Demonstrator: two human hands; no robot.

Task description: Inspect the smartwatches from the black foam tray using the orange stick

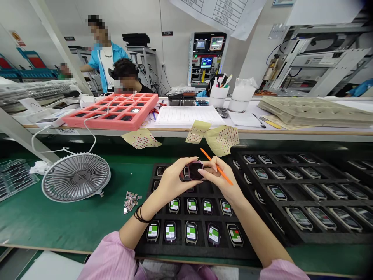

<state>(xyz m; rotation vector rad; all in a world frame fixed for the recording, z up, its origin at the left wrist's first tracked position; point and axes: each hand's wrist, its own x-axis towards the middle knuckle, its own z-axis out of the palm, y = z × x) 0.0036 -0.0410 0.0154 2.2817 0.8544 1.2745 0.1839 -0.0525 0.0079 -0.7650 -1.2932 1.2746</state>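
Observation:
A strapless smartwatch (196, 171) with a dark screen is held between the thumb and fingers of my left hand (170, 179). My right hand (225, 182) grips a slim orange pointed stick (225, 175), its tip pointing up and left. The right thumb and fingertips also touch the watch's right side. Below both hands lies a black foam tray (182, 221) of watches, several with lit green-and-white screens; a few show a red patch. My forearms and hands cover part of its upper rows.
More black watch trays (279, 212) sit to the right. On the left are a round fan (77, 177) and a heap of small metallic pieces (131, 201). The shelf ahead carries a pink foam tray (140, 116), papers (189, 115) and white cups (218, 95). Two people are beyond.

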